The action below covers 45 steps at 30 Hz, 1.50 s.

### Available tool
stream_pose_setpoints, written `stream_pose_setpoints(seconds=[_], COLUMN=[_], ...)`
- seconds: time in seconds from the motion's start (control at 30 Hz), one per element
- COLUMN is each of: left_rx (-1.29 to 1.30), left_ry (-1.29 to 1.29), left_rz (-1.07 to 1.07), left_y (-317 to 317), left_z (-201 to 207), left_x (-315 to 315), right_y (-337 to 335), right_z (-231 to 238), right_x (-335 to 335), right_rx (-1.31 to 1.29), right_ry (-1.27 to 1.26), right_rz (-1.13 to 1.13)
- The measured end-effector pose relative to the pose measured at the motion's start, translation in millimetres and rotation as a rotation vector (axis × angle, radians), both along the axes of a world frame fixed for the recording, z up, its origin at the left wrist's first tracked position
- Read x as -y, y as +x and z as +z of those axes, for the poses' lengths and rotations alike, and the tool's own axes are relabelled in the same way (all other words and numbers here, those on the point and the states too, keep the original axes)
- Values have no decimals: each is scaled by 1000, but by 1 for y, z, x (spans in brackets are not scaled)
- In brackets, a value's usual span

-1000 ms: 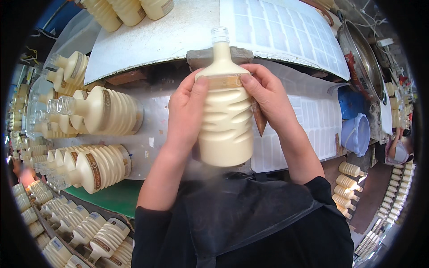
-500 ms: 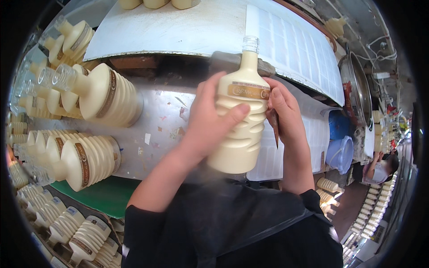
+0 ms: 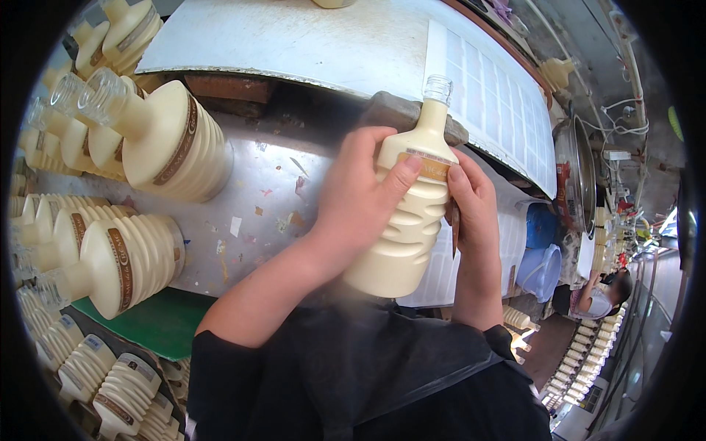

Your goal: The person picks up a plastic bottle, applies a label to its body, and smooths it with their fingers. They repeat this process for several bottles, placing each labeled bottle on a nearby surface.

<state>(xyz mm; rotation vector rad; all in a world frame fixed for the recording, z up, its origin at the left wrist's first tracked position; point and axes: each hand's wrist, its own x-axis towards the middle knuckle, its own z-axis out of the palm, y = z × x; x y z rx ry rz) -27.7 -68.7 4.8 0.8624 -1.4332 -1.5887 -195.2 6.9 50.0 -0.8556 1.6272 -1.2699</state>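
Observation:
A cream-coloured plastic bottle point(image 3: 401, 231) with wavy ribbed sides and a clear threaded neck is tilted in front of me, neck pointing away. My left hand point(image 3: 360, 187) is closed around its left side, the thumb pressing on the brown label band point(image 3: 435, 170) below the shoulder. At the right edge of that band, my right hand point(image 3: 476, 206) pinches with thumb and fingers against the bottle. A narrow brown strip point(image 3: 455, 234) hangs from these fingers; I cannot tell whether it is the label's loose end.
Cream bottles with brown bands point(image 3: 165, 151) crowd the metal table point(image 3: 243, 173) at left, with more on lower racks. A white board point(image 3: 294, 44) lies beyond. A blue bucket point(image 3: 540, 272) and a metal basin point(image 3: 581, 176) stand at right; another person point(image 3: 599, 298) sits farther off.
The bottle has shifted slightly right and nearer to me. My left thumb has moved up from the ribs onto the label, and less of the brown strip hangs out.

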Motion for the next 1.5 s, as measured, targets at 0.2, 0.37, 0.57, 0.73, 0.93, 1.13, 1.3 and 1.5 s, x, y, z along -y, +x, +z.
stream_pose_setpoints(seconds=[0.2,0.37,0.57,0.73,0.93,1.13,1.3,1.5], left_rx=[45,17,-13,-48,41,298,393,373], left_ry=[-9,4,21,65,56,-34,-191,-157], left_rz=[-18,-20,-23,-45,-147,-140,-49,-51], left_y=[2,1,0,0,12,13,9,9], left_z=[1,-1,-4,-6,-2,23,33,31], left_x=[0,0,-1,0,-7,-22,-28,-27], right_y=[3,5,5,4,-13,-4,5,-3], right_z=[1,0,2,-3,-10,-15,-10,-18], right_x=[0,1,0,1,-11,-21,-18,-17], right_rx=[-45,-35,-63,-77,111,128,54,81], right_ry=[29,6,18,-36,-73,17,35,14], right_rz=[-27,-45,-39,-48,9,-7,-20,17])
